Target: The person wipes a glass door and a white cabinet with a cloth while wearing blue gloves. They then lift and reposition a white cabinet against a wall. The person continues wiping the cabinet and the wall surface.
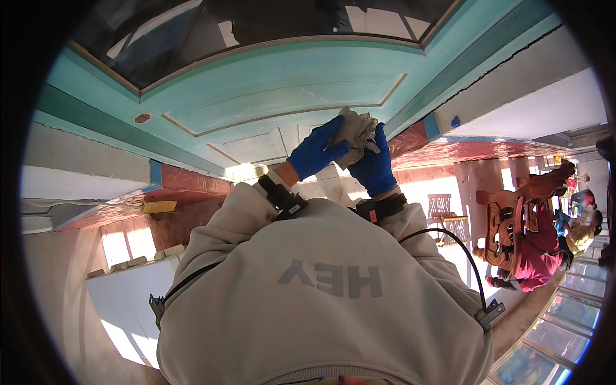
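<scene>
A crumpled greyish cloth [355, 134] is between my two hands, in front of the lower part of a turquoise panelled door [279, 94]. My left hand [315, 150], in a blue glove, grips the cloth's left side with the thumb across its front. My right hand [374, 168], in a matching glove, holds it from the right and below. Folds of cloth hide some of my right fingers. Whether the cloth touches the door, I cannot tell.
Dark glass [269, 24] fills the door's upper part. A yellow box [159, 207] is at the left wall, near a white cabinet [130, 298]. To the right are a carved wooden chair [505, 221], a person in a magenta top [539, 255] and others farther off.
</scene>
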